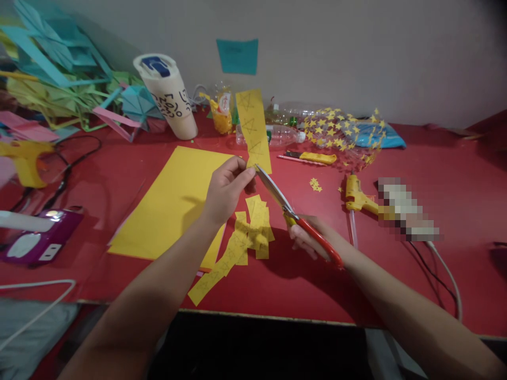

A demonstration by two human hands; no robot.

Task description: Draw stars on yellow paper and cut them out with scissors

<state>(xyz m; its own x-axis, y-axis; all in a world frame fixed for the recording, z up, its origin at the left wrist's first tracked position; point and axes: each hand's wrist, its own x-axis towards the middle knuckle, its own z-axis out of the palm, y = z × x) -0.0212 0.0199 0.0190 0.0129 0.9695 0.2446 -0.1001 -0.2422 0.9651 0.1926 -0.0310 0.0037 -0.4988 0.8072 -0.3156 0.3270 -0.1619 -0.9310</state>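
My left hand (pixel 225 187) pinches the lower end of a yellow paper strip (pixel 253 126) with stars drawn on it, held up above the table. In my right hand (pixel 307 237) is a pair of scissors (pixel 312 236) with red handles, its fingers wrapped round them. The scissor tips meet the paper right beside my left thumb. Beneath my hands lie several more yellow strips (pixel 237 245) with drawn stars, overlapping. A few cut-out stars (pixel 316 184) form a small pile to the right of the blades.
Yellow sheets (pixel 166 206) lie at left. A white tumbler (pixel 168 97), plastic bottles (pixel 273 135) and a star-covered bottle (pixel 336 129) stand or lie behind. A utility knife (pixel 317 158) and glue gun (pixel 360 199) are at right; another glue gun (pixel 29 158) is far left.
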